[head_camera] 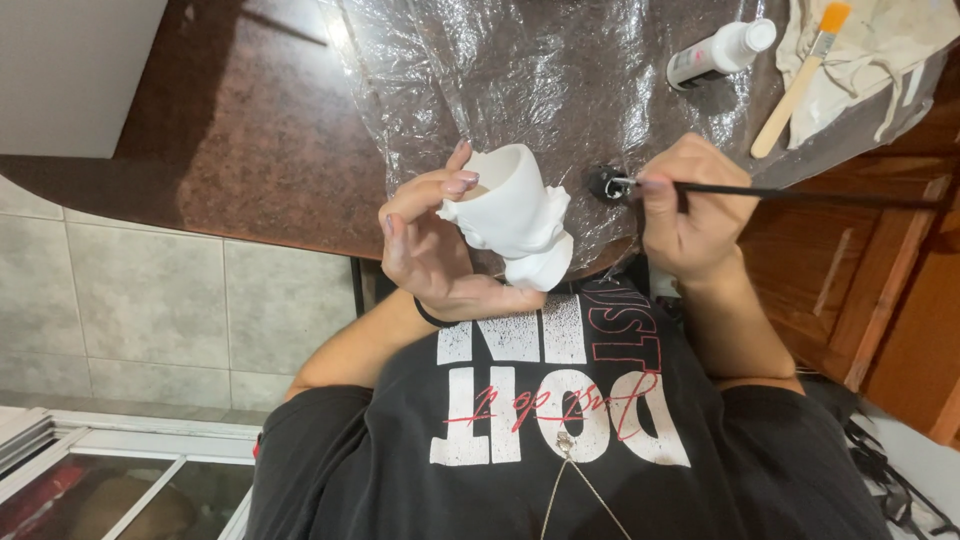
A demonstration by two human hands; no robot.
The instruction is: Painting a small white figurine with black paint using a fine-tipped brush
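Crinkled plastic sheet (520,70), smooth white figurine (515,215)

We see a small white figurine pot (515,215), unpainted and matte, shaped like a head with an open round mouth at its top, tilted sideways above the counter's near edge. Beside it is a thin black brush (800,192), lying nearly level, its tip dipped in a small black paint blob (603,183).

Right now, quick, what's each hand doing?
Left hand: closed around a white pot, holding it up.
Right hand: closed on a thin black brush, tip at a small black cap.
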